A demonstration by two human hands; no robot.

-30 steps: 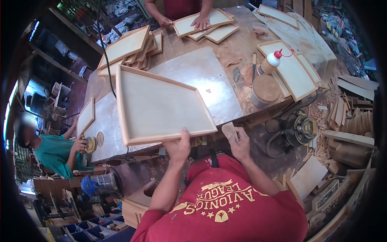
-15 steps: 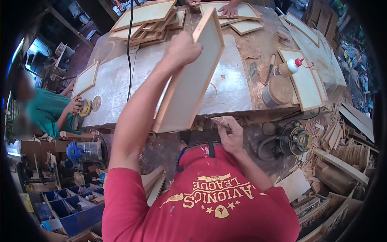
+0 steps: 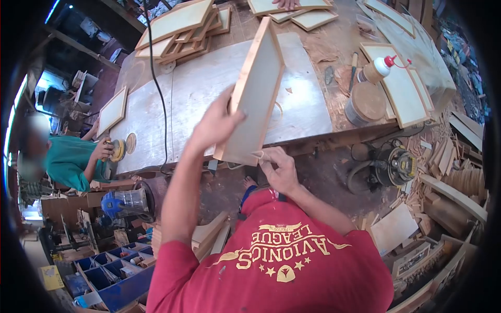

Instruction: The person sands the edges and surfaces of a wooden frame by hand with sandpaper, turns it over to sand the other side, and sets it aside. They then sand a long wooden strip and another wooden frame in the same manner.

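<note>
A wood-framed pale panel [image 3: 255,99] is held upright and tilted over the near table edge. My left hand [image 3: 215,122] grips the frame by its left side, the thumb lying across the face. At the panel's bottom corner is my right hand [image 3: 279,168], its fingers pinched on a thin pale strip [image 3: 258,154] that curls beside the frame. Whether the fingertips also touch the wood is too small to tell.
Stacked framed panels [image 3: 180,26] lie at the table's far left. A glue bottle [image 3: 377,69] and a round tub [image 3: 365,103] stand on the right. At left, a co-worker's hand [image 3: 103,149] holds a sander [image 3: 119,150]. A black cable [image 3: 156,78] crosses the table.
The panel is more upright and its lower end has come near my right hand. My right hand has moved left and up to the panel's bottom corner. The camera view has shifted slightly.
</note>
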